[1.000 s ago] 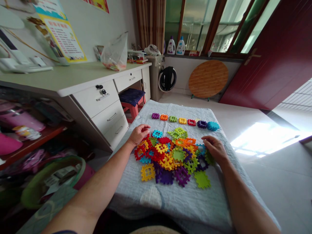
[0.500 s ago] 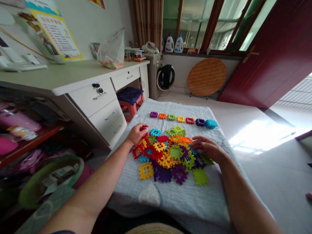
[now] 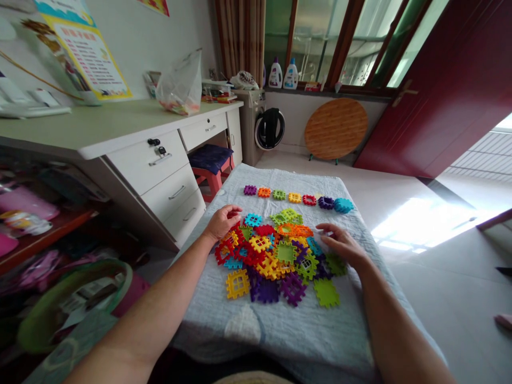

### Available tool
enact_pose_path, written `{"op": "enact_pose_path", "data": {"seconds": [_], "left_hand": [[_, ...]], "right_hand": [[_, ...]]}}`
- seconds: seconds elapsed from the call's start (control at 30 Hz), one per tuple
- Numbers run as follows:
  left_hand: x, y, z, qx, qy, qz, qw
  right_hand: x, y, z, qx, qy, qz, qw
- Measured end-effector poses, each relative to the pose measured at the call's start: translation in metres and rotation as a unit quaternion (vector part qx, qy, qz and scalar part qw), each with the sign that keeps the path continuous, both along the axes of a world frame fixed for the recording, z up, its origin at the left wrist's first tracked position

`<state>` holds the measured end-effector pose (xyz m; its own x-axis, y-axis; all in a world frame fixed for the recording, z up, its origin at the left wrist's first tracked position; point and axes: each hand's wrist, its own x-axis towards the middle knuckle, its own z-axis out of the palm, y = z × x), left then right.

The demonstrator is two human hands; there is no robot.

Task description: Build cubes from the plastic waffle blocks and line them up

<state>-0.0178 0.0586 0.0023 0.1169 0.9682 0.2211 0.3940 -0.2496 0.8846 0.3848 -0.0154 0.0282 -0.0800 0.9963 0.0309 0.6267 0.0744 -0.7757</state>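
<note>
A heap of plastic interlocking building tiles (image 3: 276,253) in red, yellow, orange, green, purple and blue lies on the cloth-covered table (image 3: 312,336). At the heap's upper left edge rests my left hand (image 3: 223,222), its fingers loosely bent and nothing visible in them. My right hand (image 3: 342,242) hovers by the right side, fingers stretched out and holding nothing, close to an orange tile (image 3: 296,230) and a blue tile (image 3: 314,246). Behind the heap runs a row of tile stacks in separate colours, from a purple stack (image 3: 250,190) to a light blue stack (image 3: 343,205).
To the left stands a white desk (image 3: 144,165) with drawers, bearing a clear plastic bag (image 3: 182,88). A stool (image 3: 212,159) is tucked beneath it. Further back are a washing machine (image 3: 251,122) with its door open, a round wooden tabletop (image 3: 336,128) and a red door (image 3: 404,106).
My right hand has drawn slightly away from the orange tiles, its fingers spreading. My left hand stays at the heap's left edge. The view has shifted a little.
</note>
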Motion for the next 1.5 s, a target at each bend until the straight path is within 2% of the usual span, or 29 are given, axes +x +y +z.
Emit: {"op": "enact_pose_path", "data": {"seconds": [0.1, 0.23, 0.47, 0.73, 1.07, 1.23, 1.33, 1.43, 1.5], "left_hand": [[0.001, -0.001, 0.001, 0.002, 0.010, 0.004, 1.000], [0.002, -0.002, 0.002, 0.003, 0.023, 0.003, 1.000], [0.003, -0.003, 0.006, 0.005, 0.030, -0.001, 1.000], [0.004, -0.005, 0.008, 0.009, 0.044, -0.004, 0.999], [0.004, -0.004, 0.008, 0.013, 0.052, -0.006, 0.999], [0.004, -0.005, 0.008, 0.016, 0.053, -0.009, 0.998], [0.004, -0.004, 0.008, 0.019, 0.058, -0.011, 0.998], [0.004, -0.004, 0.008, 0.020, 0.065, -0.013, 0.998], [0.004, -0.004, 0.008, 0.019, 0.068, -0.015, 0.997]], "right_hand": [[-0.007, -0.005, 0.006, 0.022, -0.073, 0.072, 0.995], [-0.016, -0.006, 0.003, 0.059, -0.086, 0.106, 0.989], [-0.017, -0.002, -0.008, 0.048, -0.062, 0.092, 0.993], [-0.021, -0.007, 0.008, -0.029, -0.028, 0.073, 0.997], [-0.024, -0.006, 0.004, 0.007, 0.030, -0.001, 1.000], [-0.020, -0.009, 0.014, -0.027, -0.008, 0.071, 0.997], [-0.021, -0.007, 0.012, 0.037, -0.046, 0.056, 0.997], [-0.025, 0.000, 0.000, 0.137, -0.075, 0.040, 0.987], [-0.027, 0.005, -0.008, 0.168, -0.091, 0.043, 0.981]]}}
